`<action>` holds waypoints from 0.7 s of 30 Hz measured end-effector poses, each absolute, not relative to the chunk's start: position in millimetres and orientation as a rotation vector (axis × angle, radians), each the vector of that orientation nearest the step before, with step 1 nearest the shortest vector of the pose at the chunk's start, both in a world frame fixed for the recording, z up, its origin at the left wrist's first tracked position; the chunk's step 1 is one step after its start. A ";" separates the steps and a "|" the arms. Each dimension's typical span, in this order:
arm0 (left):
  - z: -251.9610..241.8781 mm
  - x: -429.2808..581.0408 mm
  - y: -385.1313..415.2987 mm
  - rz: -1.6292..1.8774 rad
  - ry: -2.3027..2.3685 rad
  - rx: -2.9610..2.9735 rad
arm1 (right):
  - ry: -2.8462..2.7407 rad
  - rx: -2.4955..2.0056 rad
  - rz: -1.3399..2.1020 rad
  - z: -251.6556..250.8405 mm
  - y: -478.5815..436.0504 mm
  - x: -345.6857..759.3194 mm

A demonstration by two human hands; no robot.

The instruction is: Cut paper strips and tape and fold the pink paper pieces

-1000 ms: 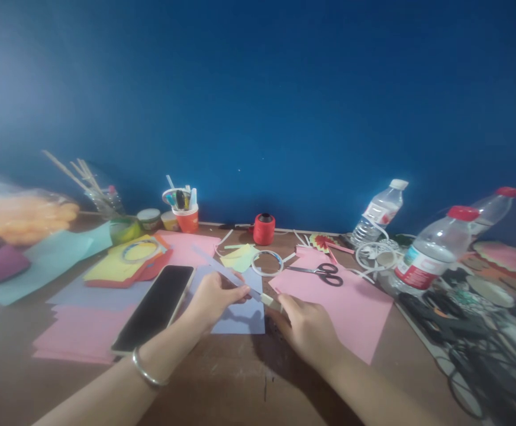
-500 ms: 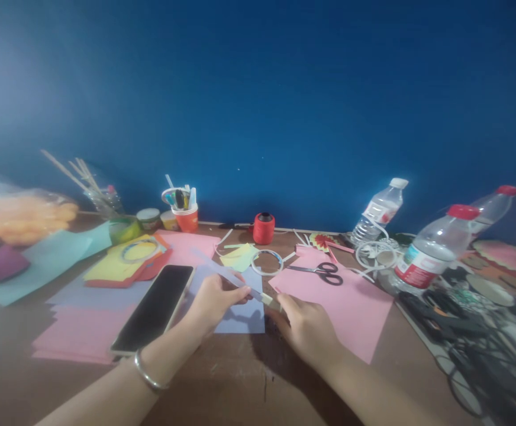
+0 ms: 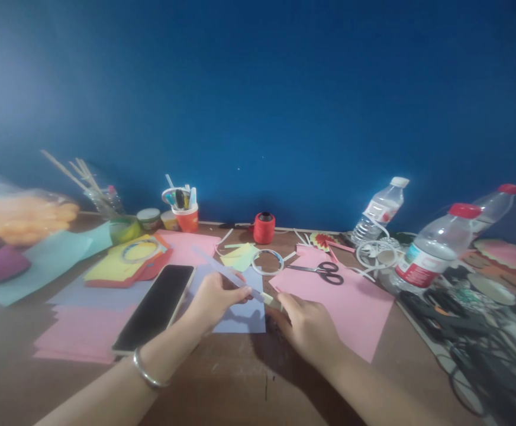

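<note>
A pale lavender paper strip [image 3: 223, 269] runs slantwise between my hands, above a lavender sheet [image 3: 242, 324] on the table. My left hand [image 3: 213, 299] is closed, pinching the strip between thumb and fingers near its middle. At the strip's near right end is a small cream-coloured piece [image 3: 267, 299]; whether it is tape or folded paper I cannot tell. My right hand [image 3: 306, 325] closes its fingertips on that end. Just beyond the hands lie a roll of tape [image 3: 267, 252] and yellow-green paper pieces [image 3: 239, 257].
Scissors [image 3: 329, 272] rest on a pink sheet [image 3: 355, 302] to the right. A phone [image 3: 154, 307] lies left, over stacked paper. Behind stand a red spool [image 3: 264, 229] and a cup of pens [image 3: 187, 220]. Bottles [image 3: 435, 248] and dark cables [image 3: 484, 349] crowd the right.
Almost nothing differs. Both hands keep their hold on the strip in nearly the same place, and the view has shifted very slightly.
</note>
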State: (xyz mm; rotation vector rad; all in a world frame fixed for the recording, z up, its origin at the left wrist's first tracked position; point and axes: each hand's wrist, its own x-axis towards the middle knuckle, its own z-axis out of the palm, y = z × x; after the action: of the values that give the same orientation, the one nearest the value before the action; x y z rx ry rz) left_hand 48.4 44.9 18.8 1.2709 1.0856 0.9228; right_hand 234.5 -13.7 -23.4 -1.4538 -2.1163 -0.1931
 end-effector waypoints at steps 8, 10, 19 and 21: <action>23.6 47.3 45.0 0.902 1.081 1.281 | -2.113 -1.452 -0.191 -27.0 -13.3 236.7; 23.1 46.2 45.6 0.902 1.083 1.289 | -2.108 -1.449 -0.195 -27.2 -12.6 236.8; 21.7 47.0 45.0 0.885 1.096 1.296 | -2.108 -1.428 -0.208 -26.1 -13.5 235.8; 20.3 47.5 45.0 0.878 1.100 1.291 | -2.110 -1.428 -0.194 -25.6 -13.7 235.4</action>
State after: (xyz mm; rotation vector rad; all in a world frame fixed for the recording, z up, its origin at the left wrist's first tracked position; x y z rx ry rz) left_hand 47.5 45.0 20.3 1.2910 1.0999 0.8777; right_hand 235.4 -13.7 -25.6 -1.4277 -2.1095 -0.1938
